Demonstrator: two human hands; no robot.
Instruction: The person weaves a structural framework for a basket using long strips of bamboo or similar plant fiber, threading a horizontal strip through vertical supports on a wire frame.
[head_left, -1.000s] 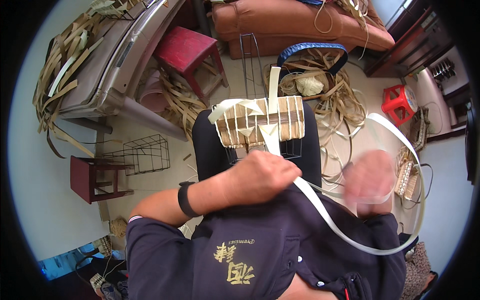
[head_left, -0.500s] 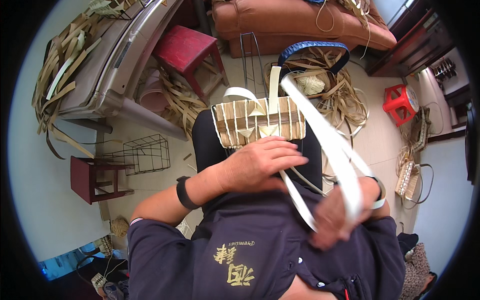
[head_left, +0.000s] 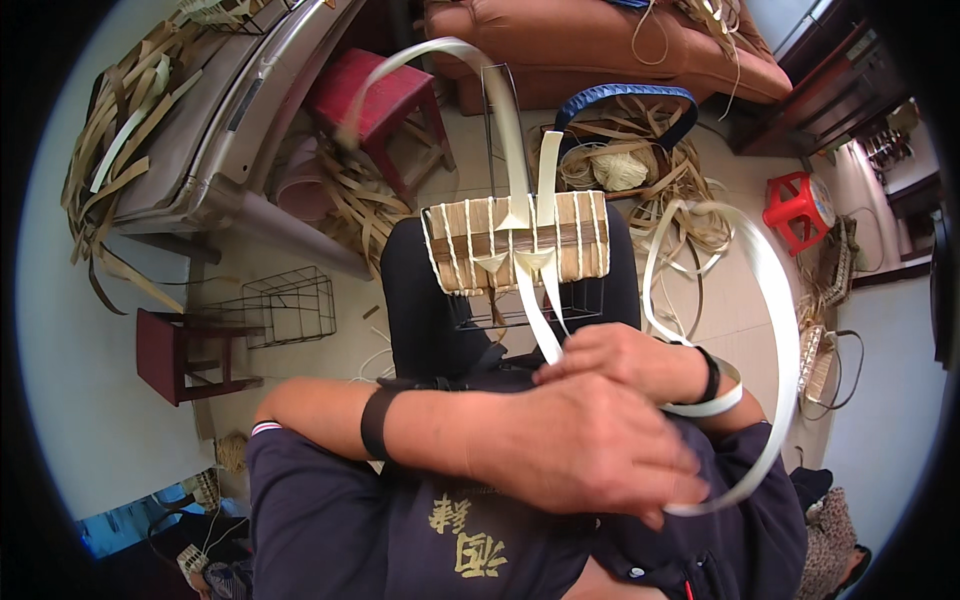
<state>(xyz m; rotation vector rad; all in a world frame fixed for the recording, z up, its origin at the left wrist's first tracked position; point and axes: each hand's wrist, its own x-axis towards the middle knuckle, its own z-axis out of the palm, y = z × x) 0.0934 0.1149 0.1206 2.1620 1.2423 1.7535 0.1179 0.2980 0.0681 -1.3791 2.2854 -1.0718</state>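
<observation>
Across my lap rests a small woven basket (head_left: pixel 572 222) of tan strips bound with white cord on a black wire frame (head_left: pixel 585 303). Cream strips stand up from its far side, and one arcs out over the red stool. From its near side, white strips (head_left: pixel 532 310) run toward my right hand (head_left: pixel 625 360), whose closed fingers pinch them. Nearer my chest, in front of the right forearm, my left hand (head_left: pixel 600 450) has its slightly blurred fingers closed on a long white strip (head_left: pixel 785 350). That strip loops up and around on the right, past my right wrist.
A red stool (head_left: pixel 375 95) stands ahead left by a grey table (head_left: pixel 165 170) with heaped strips. Ahead right, a blue-handled basket (head_left: pixel 625 95) sits among loose strips. A wire frame (head_left: pixel 290 305) and dark red stool (head_left: pixel 160 355) are at left, a red plastic stool (head_left: pixel 795 210) at right.
My left hand has left the basket's near edge, moving right and toward my chest. My right hand has moved forward to the strips below the basket. The cream strip has swung up and left.
</observation>
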